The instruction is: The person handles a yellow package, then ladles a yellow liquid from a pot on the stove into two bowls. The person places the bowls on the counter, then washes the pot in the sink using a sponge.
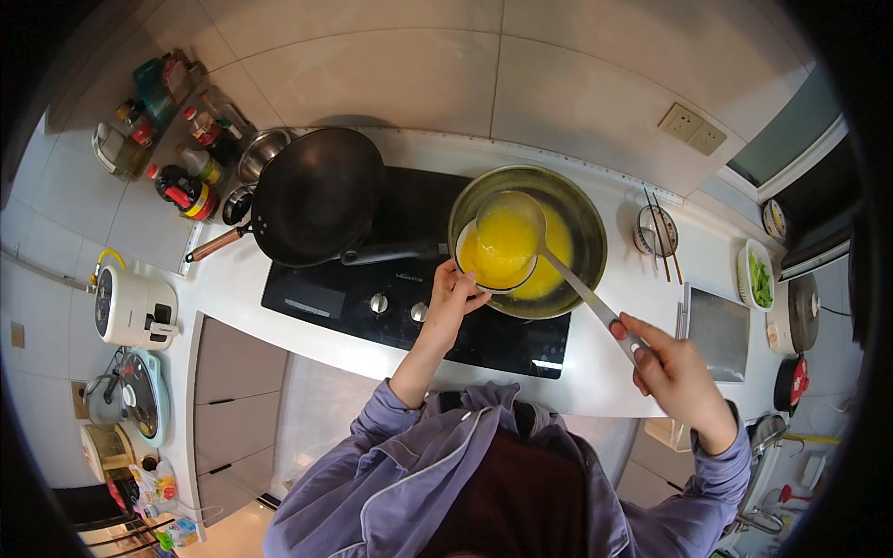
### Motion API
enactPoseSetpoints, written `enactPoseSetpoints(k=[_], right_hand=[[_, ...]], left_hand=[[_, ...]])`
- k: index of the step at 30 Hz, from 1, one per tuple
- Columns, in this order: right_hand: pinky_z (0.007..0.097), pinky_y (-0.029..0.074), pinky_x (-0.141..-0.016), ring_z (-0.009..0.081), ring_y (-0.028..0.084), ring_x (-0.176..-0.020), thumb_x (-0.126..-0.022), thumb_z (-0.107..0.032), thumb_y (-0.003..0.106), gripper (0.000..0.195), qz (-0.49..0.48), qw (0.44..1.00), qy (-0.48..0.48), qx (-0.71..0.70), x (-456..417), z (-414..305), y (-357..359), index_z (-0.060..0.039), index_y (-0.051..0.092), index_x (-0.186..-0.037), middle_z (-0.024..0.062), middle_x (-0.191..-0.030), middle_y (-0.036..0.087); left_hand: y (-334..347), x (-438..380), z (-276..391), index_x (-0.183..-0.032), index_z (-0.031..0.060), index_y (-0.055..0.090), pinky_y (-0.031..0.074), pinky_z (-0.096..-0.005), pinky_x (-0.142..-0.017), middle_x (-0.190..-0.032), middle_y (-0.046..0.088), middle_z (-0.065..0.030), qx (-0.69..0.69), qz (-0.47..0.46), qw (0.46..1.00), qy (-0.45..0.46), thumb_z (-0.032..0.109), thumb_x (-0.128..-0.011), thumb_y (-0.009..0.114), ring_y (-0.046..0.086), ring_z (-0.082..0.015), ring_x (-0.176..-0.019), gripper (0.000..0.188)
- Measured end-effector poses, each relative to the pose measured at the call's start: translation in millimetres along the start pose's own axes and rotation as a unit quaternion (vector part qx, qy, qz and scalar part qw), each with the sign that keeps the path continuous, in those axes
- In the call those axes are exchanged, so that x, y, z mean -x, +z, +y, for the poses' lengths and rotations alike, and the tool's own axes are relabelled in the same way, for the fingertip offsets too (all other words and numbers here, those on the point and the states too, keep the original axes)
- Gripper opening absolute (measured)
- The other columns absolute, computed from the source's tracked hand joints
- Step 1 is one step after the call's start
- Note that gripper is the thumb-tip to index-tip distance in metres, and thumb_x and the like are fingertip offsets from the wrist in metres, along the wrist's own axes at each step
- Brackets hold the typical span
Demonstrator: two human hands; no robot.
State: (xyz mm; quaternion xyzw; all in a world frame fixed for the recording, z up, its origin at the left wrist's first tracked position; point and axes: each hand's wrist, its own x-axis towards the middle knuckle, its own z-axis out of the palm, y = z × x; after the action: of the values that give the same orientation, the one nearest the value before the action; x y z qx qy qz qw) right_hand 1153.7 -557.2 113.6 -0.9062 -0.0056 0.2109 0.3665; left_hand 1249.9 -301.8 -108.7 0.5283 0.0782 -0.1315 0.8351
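Observation:
A large metal pan (593,244) with yellow liquid in it stands on the right side of the black glass cooktop (335,293). My left hand (453,296) grips the rim of a white bowl (515,284), which is held over the pan's left part and has yellow liquid in it. In my right hand (673,373) is the handle of a metal ladle (582,287). The ladle's bowl, with yellow liquid in it, is over the white bowl and hides part of it. Whether the ladle touches the bowl is not clear.
A black wok (317,199) with a wooden handle stands left on the cooktop, beside sauce bottles (183,192) and a steel bowl (261,157). To the right are a patterned bowl with chopsticks (656,230), a grey board (718,335) and a white basket of green vegetables (745,279).

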Motion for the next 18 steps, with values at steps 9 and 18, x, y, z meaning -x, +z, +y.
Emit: enactPoseSetpoints(k=[9, 18], right_hand=[[0.0354, 0.05, -0.052, 0.0281, 0.061, -0.053, -0.078, 0.006, 0.053, 0.055, 0.135, 0.942, -0.172, 0.253, 12.8, 21.0, 23.8, -0.0036, 0.046, -0.132, 0.015, -0.077, 0.065], [0.0211, 0.032, -0.038, 0.0069, 0.04, -0.041, -0.088, -0.003, 0.041, 0.044, 0.034, 0.942, 0.034, -0.331, 9.7, 35.2, 17.7, -0.0031, 0.046, -0.132, 0.0028, -0.056, 0.051]], left_hand=[[5.3, 3.5, 8.6, -0.129, 0.0012, 0.027, 0.048, -0.0416, -0.093, -0.11, 0.051, -0.0117, -0.009, -0.003, 1.0, 0.005, 0.024, -0.096, 0.045, 0.057, -0.0197, -0.103, 0.044], [-0.7, 7.9, 9.1, -0.127, 0.004, 0.031, 0.047, -0.0423, -0.094, -0.115, 0.048, -0.0125, -0.018, -0.002, 1.0, 0.021, 0.02, -0.096, 0.045, 0.056, -0.0209, -0.108, 0.038]])
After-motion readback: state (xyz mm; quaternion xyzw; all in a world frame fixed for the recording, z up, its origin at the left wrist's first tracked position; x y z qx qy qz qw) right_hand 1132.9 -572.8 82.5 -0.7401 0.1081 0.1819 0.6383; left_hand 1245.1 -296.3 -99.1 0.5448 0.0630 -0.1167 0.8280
